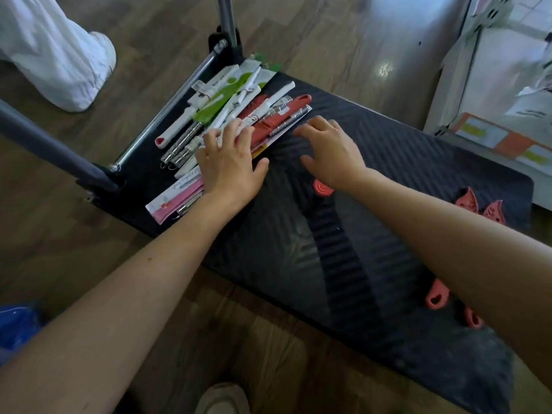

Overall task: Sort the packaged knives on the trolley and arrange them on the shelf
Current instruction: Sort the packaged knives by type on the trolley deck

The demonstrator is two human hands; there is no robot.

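Wooden flooring (328, 40) is stretching under everything, and a black trolley (388, 162) is lying across it with its ribbed deck largely uncovered. At the trolley's far left end, close against the handle bar (179, 94), the pile of packaged knives (233, 94) is sitting fanned out. The packs are lying roughly parallel, with their long axes running diagonally from near left to far right.

The left hand (230, 162) is resting flat on the near part of that pile, fingers straight and spread, gripping nothing. The right hand (331, 150) is hovering just beside the pile's right edge, fingers loosely curled and holding nothing. The red-handled packs are lying immediately to its left, side-on to it.

The left hand seems to be steadying the stack, being the nearer one, while the right appears placed to take a pack by its long edge. A few small red pieces (478, 204) are lying well apart at the deck's right.
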